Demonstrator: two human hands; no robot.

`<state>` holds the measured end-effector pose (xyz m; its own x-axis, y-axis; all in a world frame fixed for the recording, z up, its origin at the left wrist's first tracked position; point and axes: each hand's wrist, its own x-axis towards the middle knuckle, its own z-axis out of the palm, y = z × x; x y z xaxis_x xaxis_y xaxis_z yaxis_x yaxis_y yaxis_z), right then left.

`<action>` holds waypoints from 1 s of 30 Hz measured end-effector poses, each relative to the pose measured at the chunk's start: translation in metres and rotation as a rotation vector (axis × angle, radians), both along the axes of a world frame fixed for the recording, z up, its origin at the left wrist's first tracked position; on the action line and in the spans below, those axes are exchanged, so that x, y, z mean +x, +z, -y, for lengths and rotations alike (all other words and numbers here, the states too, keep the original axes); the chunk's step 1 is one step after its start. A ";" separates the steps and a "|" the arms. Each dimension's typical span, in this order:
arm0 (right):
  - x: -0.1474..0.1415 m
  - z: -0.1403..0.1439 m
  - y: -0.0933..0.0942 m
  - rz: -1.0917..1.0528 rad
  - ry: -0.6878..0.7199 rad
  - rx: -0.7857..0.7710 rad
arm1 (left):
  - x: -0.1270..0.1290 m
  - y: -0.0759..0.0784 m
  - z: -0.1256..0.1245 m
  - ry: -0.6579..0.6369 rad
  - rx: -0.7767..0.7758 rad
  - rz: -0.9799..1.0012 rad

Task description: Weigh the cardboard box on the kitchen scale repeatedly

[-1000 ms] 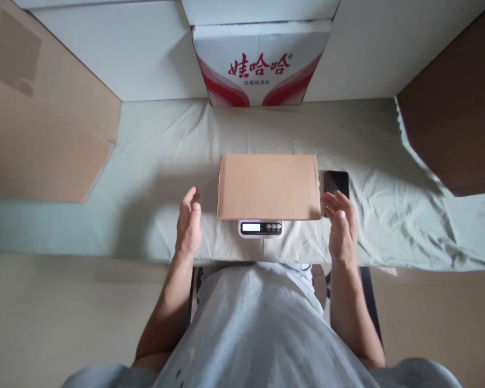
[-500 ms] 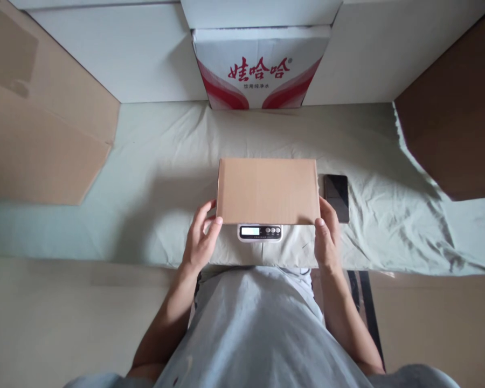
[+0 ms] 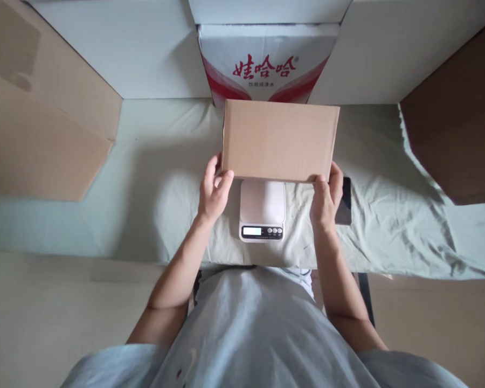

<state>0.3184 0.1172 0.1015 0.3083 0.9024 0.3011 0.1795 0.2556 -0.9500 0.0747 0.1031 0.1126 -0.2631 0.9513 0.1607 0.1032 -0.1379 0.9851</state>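
1. Clock positions are around the white scale (image 3: 262, 203): plate mostly visible, lit display on its 6 o'clock side, digits unreadable to me.
2. Brown box (image 3: 281, 141) is just past 12, held between both hands.
3. Left hand (image 3: 214, 195) at roughly 9:30, right hand (image 3: 324, 203) at 3, thumbs on the box's near edge.
4. Dark phone (image 3: 346, 207) at 3, partly behind the right hand.
5. Red-printed carton (image 3: 267, 59) way back at 12.
6. Big cardboard panel (image 3: 52, 118) at 10, darker panel (image 3: 461, 118) at 2.
7. Grey shirt (image 3: 258, 328) at 6.

Two hands (image 3: 213, 196) (image 3: 323, 207), one scale (image 3: 262, 205), one phone (image 3: 345, 203)
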 end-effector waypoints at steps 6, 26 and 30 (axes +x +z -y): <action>-0.002 -0.038 -0.028 -0.055 0.060 -0.050 | -0.005 -0.028 -0.034 0.017 -0.071 0.054; 0.025 -0.030 -0.062 -0.071 0.022 -0.408 | -0.036 -0.074 -0.026 0.101 -0.308 0.041; 0.029 -0.029 -0.074 -0.090 0.005 -0.427 | -0.042 -0.091 -0.020 0.121 -0.336 0.066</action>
